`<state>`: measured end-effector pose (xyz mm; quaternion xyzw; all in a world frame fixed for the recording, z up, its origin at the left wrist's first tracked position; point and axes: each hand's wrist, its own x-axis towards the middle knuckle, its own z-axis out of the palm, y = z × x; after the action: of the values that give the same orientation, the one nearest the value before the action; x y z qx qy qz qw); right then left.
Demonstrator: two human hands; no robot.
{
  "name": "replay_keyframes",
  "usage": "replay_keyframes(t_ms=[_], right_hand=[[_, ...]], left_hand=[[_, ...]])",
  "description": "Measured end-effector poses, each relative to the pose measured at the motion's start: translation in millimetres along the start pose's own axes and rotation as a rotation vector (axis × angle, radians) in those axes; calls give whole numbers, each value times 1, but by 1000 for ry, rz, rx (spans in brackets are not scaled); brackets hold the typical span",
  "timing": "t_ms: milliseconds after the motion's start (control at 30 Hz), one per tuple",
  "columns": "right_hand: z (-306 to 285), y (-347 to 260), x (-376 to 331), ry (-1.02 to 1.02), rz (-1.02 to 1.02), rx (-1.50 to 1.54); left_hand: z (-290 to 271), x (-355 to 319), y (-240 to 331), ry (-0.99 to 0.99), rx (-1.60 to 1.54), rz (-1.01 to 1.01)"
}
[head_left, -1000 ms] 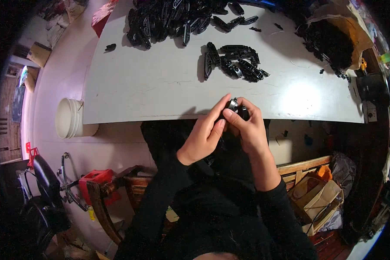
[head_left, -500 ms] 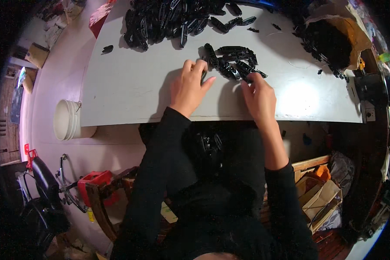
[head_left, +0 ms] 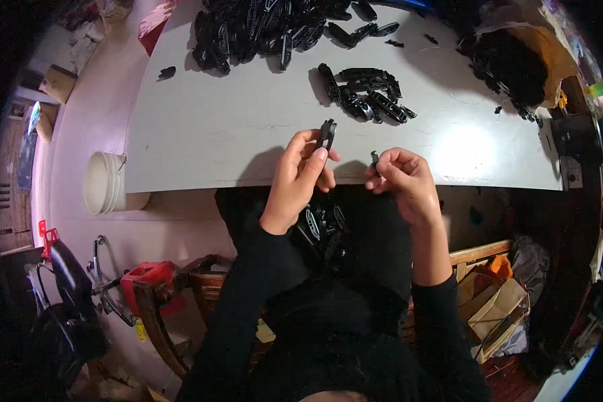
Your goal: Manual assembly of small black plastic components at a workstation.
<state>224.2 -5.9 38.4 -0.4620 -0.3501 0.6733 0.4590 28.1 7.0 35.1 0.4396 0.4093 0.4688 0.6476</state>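
Note:
My left hand (head_left: 300, 171) is closed round a long black plastic part (head_left: 326, 134), held tilted above the table's near edge. To its right, my right hand (head_left: 409, 179) pinches a smaller black plastic piece (head_left: 374, 159) between thumb and fingers. The two pieces are apart. Just beyond my hands lies a small group of long black plastic parts (head_left: 372, 84) on the white table (head_left: 208, 134). More such parts (head_left: 311, 224) rest on my lap, partly in shadow. Their exact kind cannot be made out.
A large heap of black parts (head_left: 254, 33) covers the far left of the table. At the far right an open brown bag (head_left: 563, 63) spills small black pieces (head_left: 502, 77). A white bucket (head_left: 99, 184) stands off the left edge. A wooden chair frame (head_left: 157, 321) is lower left.
Both hands have drawn back from the small group toward the table's near edge. A long black part now shows in my left hand and a small black piece in my right.

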Motion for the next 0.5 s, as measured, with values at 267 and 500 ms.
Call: replay_keyframes(t_ms=[267, 500], right_hand=[[20, 5, -11, -2, -58, -25], [43, 6, -9, 37, -116, -7]], left_hand=[[11, -6, -11, -53, 38, 31], [13, -11, -10, -75, 47, 49]])
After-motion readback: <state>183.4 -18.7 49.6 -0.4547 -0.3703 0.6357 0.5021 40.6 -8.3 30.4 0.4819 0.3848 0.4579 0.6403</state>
